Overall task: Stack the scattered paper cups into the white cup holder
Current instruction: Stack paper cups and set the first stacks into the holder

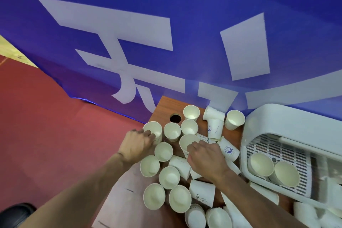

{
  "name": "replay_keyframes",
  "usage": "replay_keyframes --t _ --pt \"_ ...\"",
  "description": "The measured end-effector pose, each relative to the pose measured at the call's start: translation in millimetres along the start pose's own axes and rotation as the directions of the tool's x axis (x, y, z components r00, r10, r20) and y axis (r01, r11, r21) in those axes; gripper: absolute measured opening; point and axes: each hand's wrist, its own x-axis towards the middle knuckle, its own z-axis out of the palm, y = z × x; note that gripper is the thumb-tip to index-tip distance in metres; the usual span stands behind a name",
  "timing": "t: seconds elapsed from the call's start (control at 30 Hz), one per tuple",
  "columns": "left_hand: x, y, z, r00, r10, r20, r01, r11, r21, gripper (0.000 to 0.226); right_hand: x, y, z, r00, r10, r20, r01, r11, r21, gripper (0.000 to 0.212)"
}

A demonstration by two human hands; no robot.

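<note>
Evidently, one upright white paper cup [153, 129] is gripped by the left hand [136, 144], a second cup [186, 141] by the right hand [205, 156], presumably for nesting.

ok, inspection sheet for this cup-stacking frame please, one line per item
Surface: wooden table, round hole near its far edge.
Job's things: paper cups scattered, most upright, several on their sides; two further cups sit on the slotted tray of the white unit at right.
Clutter: pale sheet, possibly glare, near-left on the table.
Grippers: left hand grips left-edge cup; right hand grips middle cup.
Cables: nothing seen.
Surroundings: blue banner behind, red floor, black shoe.
</note>
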Motion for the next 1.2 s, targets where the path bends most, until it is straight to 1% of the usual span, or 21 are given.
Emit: replay_keyframes --t 0.1,0.23,0.33,0.43,0.57,0.63,0.73,0.83,0.97,1.13,1.2 --pt "-2 14 -17 0.995 0.034 -0.092 -0.037 0.999 -0.024 0.018 -22 9 -16 0.999 0.029 -0.034 -0.029 0.999 0.014 0.019" --pt "10 60 -42 0.974 0.176 -0.141 -0.182 0.983 -0.037 0.016 -61 25 -35 0.993 0.074 -0.087 -0.07 0.996 0.052 0.02" --pt "27 110 -55 0.943 0.297 -0.152 -0.306 0.951 -0.039 0.016 -95 43 -48 0.986 0.131 -0.107 -0.124 0.99 0.073 0.019" --pt "49 156 -69 0.907 0.388 -0.162 -0.401 0.915 -0.052 0.016 -131 64 -58 0.969 0.226 -0.103 -0.216 0.971 0.099 0.014" --pt "77 208 -84 0.872 0.463 -0.158 -0.478 0.875 -0.074 0.012 -176 97 -65 0.935 0.341 -0.094 -0.328 0.936 0.129 0.007" --pt "87 232 -88 0.854 0.497 -0.15 -0.512 0.856 -0.077 0.012 -194 114 -68 0.921 0.374 -0.11 -0.359 0.924 0.131 0.007" --pt "99 261 -90 0.82 0.561 -0.114 -0.567 0.823 -0.038 0.016 -219 137 -68 0.899 0.406 -0.164 -0.381 0.91 0.164 0.004" --pt "105 278 -88 0.808 0.586 -0.07 -0.587 0.81 0.0 0.017 -239 155 -65 0.901 0.385 -0.2 -0.358 0.92 0.158 0.004" --pt "108 289 -80 0.814 0.581 -0.014 -0.581 0.814 0.016 0.017 -253 177 -57 0.901 0.391 -0.188 -0.369 0.918 0.141 0.006" --pt "109 295 -63 0.835 0.543 0.084 -0.547 0.836 0.042 0.014 -255 189 -42 0.886 0.423 -0.191 -0.38 0.897 0.226 0.009" --pt "110 298 -60 0.831 0.541 0.126 -0.549 0.835 0.032 0.014 -253 189 -36 0.886 0.421 -0.197 -0.368 0.894 0.256 0.009"
